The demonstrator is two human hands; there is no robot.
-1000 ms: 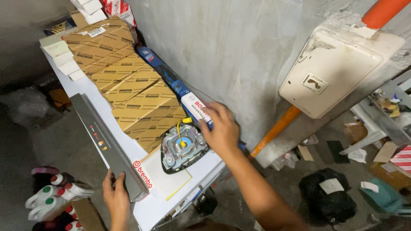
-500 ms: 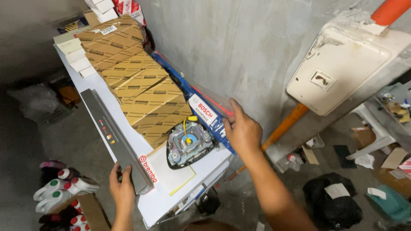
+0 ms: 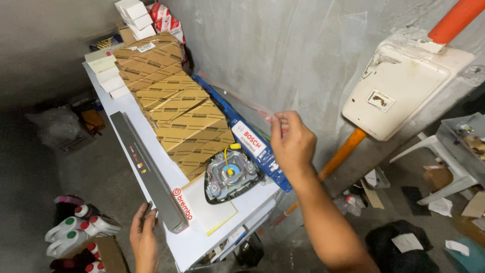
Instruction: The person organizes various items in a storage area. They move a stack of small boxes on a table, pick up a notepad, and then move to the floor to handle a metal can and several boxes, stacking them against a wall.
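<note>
My right hand (image 3: 293,144) is raised beside the concrete wall and pinches the near end of a long clear plastic sleeve with a red edge (image 3: 237,97), which runs back along the wall. Just below it lies a long blue and white box (image 3: 251,143) on the white shelf top (image 3: 212,237). A round metal part with a yellow wire (image 3: 230,174) rests beside the blue box. My left hand (image 3: 144,237) grips the near end of a long grey box (image 3: 146,172) at the shelf's front edge.
Rows of brown cardboard boxes (image 3: 172,103) fill the shelf's middle, with small white boxes (image 3: 132,15) at the far end. An orange pipe (image 3: 343,151) and a white wall box (image 3: 399,93) stand to the right. White bottles (image 3: 76,232) sit on the floor at the left, and a white plastic chair (image 3: 444,162) stands at the right.
My right hand has left the blue box, risen toward the wall and now pinches the clear sleeve. My left hand stays at the grey box's end.
</note>
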